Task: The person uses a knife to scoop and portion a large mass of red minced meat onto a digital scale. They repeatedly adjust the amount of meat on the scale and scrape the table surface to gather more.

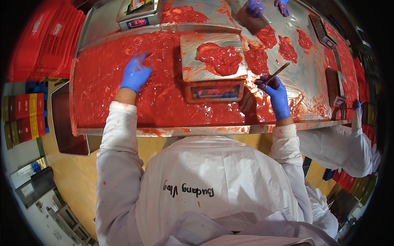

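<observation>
My left hand (137, 73), in a blue glove, reaches into a spread of wet red meat (160, 107) on the metal table. Its thumb and fingers are apart, the fingertips are partly blurred, and I see nothing held. In my right hand (277, 95), also blue-gloved and stained at the fingers, is a slim metal tool (278, 73), perhaps scissors, its pointed end up and away from me. Between the hands stands a digital scale (215, 91) with a lit red display. A flattened portion of red meat (219, 58) lies on its steel pan.
Scissors (297, 106) lie right of my right hand. Several meat portions (287, 50) sit beyond it, near another person's gloved hands (255, 8). A second scale (138, 21) holds a packet. Red crates (46, 40) are stacked left. A co-worker's sleeve (357, 132) is at right.
</observation>
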`<state>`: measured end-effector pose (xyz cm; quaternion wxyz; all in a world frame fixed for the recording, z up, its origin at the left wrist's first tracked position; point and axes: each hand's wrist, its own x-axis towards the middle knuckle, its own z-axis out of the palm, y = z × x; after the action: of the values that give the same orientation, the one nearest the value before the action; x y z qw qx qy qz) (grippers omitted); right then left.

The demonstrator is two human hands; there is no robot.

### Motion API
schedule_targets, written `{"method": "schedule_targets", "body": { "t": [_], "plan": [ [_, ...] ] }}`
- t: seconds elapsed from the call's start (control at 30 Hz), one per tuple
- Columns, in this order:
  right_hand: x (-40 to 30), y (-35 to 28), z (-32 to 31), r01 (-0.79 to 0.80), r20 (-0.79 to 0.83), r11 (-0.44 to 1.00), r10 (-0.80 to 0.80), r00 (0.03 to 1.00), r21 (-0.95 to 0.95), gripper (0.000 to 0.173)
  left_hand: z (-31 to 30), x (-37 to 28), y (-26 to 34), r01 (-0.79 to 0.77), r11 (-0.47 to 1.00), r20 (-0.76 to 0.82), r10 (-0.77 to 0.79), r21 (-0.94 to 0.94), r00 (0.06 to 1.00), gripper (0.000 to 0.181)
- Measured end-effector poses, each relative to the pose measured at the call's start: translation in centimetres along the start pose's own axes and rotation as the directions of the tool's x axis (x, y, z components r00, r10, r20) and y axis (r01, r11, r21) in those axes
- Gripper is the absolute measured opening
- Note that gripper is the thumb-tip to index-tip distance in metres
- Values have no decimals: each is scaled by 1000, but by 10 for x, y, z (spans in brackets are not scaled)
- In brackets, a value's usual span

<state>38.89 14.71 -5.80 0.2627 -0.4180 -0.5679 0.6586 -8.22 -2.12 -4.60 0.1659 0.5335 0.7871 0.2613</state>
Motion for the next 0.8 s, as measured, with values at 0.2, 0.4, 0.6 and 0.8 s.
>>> {"method": "schedule_targets", "body": {
  "t": [0.2,0.4,0.6,0.8],
  "plan": [
    [59,-40,69,122,484,978,-25,875,-171,12,92,45,96,-372,928,-21,372,-1,928,84],
    [71,-36,91,76,253,982,-118,960,171,21,84,43,93,-477,868,-32,477,-140,878,101],
    [120,12,38,225,-136,855,-182,974,467,47,94,57,92,-469,770,260,391,432,883,131],
    [126,27,59,139,-93,626,-105,990,767,53,165,86,179,-497,779,274,417,384,866,129]
  ]
}}
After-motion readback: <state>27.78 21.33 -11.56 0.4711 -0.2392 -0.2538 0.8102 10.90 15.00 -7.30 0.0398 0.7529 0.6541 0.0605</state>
